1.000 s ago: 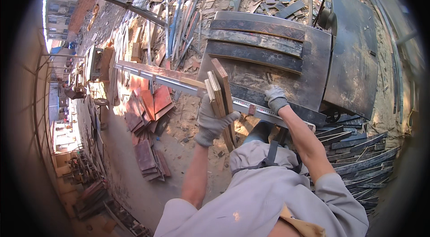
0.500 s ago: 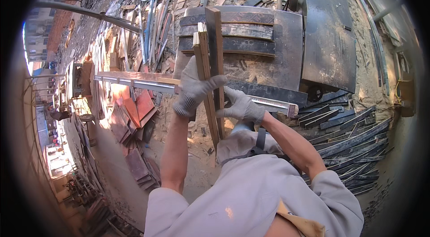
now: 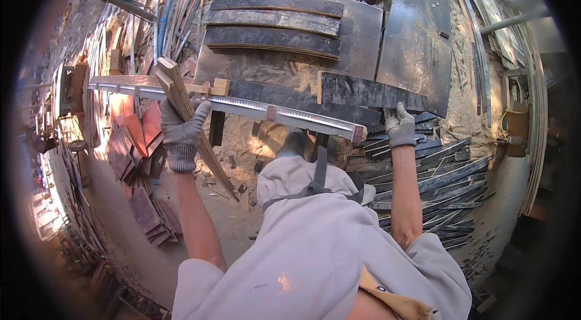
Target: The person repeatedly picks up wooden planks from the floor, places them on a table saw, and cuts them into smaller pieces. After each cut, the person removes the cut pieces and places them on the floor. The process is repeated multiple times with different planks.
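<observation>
Metal worktable (image 3: pixel 364 26) above littered ground (image 3: pixel 239 217), bearing three rows of strips (image 3: pixel 272 19) laid parallel; left hand (image 3: pixel 181 132) clasped round slanting narrow boards (image 3: pixel 175 87), seemingly keeping them bundled; right hand (image 3: pixel 399 125) touching the dark board (image 3: pixel 363 91) at the table's near right, perhaps steadying it, grip unclear.

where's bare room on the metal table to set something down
Bare patches of the metal table lie between the three strips and the dark strip along the ruler, and right of the three, before the seam. It's crowded by the right hand: a dark board, heaped strips below.
</observation>
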Available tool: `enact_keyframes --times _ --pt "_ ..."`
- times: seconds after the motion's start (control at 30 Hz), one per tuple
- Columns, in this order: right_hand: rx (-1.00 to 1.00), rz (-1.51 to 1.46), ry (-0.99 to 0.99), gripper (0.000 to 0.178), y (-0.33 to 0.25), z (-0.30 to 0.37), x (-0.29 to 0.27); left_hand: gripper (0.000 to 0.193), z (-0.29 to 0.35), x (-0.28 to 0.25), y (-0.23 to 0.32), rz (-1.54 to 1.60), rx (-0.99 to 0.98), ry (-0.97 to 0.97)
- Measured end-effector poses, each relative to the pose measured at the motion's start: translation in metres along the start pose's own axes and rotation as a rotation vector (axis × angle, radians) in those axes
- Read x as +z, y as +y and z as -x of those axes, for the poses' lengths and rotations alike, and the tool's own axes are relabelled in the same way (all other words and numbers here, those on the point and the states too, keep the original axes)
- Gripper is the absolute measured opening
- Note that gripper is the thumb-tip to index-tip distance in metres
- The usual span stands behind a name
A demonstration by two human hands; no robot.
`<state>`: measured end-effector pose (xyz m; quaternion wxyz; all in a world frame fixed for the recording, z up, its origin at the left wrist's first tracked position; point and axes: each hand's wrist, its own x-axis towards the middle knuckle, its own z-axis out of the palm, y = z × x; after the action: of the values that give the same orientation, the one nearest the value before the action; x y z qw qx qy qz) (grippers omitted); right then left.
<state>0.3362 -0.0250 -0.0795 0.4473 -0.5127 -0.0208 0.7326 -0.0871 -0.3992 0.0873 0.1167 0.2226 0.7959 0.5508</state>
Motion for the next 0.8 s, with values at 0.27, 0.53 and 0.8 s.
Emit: enact_keyframes --times 0.27,0.53,0.8 --pt "0.091 0.013 0.018 0.017 0.052 0.001 -0.027 0.06 0.045 0.019 -0.009 0.056 -0.187 0.027" --pt "0.244 0.186 -0.074 0.014 0.134 0.026 -0.003 0.056 0.041 0.017 -0.01 0.165 -0.199 0.111" --pt "0.385 0.452 -0.202 0.02 0.213 0.087 0.044 0.061 0.034 0.026 -0.001 0.067 -0.183 0.027"
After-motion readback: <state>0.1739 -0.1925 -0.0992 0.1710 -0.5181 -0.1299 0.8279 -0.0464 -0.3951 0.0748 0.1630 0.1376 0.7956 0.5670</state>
